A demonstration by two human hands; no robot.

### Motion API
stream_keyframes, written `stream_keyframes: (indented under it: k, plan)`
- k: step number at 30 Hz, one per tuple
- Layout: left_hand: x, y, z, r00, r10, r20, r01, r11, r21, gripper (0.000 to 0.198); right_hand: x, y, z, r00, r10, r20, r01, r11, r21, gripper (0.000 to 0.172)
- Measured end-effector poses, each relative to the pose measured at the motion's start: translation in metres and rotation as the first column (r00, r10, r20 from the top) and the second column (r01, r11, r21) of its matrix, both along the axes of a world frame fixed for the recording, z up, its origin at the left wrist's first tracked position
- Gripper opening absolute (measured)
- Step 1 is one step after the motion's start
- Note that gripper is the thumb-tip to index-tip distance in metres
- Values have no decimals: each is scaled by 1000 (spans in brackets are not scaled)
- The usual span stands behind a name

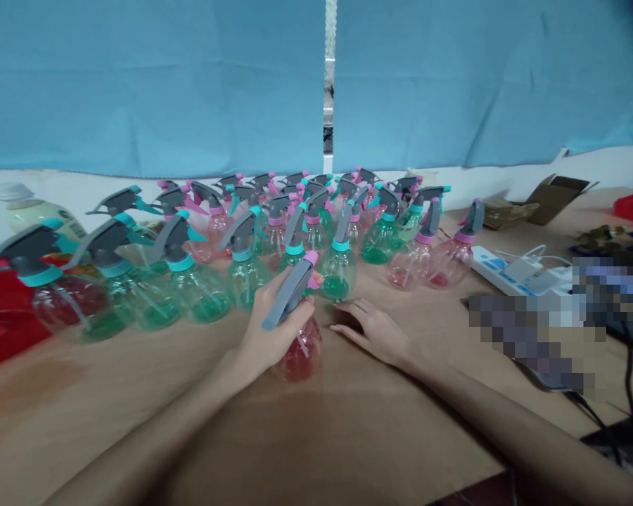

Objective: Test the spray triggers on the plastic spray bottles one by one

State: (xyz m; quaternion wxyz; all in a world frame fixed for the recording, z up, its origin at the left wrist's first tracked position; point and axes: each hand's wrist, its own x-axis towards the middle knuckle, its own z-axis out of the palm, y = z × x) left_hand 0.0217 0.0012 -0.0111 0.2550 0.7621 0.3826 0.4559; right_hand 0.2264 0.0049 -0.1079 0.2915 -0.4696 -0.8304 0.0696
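Observation:
My left hand (pixel 274 316) is wrapped around the neck of a pink spray bottle (pixel 299 355), whose grey trigger head with a pink nozzle leans up between thumb and fingers. The bottle is see-through. To its right my right hand (pixel 374 327) rests low over the tabletop, fingers loosely stretched out and holding nothing. Just beyond those fingertips stands a green spray bottle (pixel 339 270) with a teal collar. More green bottles, among them one (pixel 203 292) to the left, line the near row.
Several more pink and green spray bottles crowd the brown table (pixel 232 436) toward the wall. At right are a power strip (pixel 499 270) with plugs, cables, a blurred-out device and an open cardboard box (pixel 551 200). A red bag (pixel 5 309) lies at left.

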Motion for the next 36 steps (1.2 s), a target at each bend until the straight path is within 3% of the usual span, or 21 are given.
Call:
stream_keyframes:
  k: [5, 20, 27, 36]
  plan:
    - [0, 1, -1, 1000, -23, 1, 23, 999, -33, 22, 4, 7, -2, 999, -53, -5, 53, 998, 21, 42]
    - [0, -1, 1, 1000, -26, -4, 26, 998, -65, 23, 1, 1, -3, 999, 26, 38, -28, 999, 41, 38]
    - [-1, -1, -1, 999, 12, -41, -13, 1000, -8, 26, -4, -7, -1, 992, 63, 105, -68, 997, 43, 46]
    - [-3, 1, 4, 998, -28, -63, 32, 997, 73, 21, -3, -8, 1, 992, 68, 107, -70, 997, 11, 53]
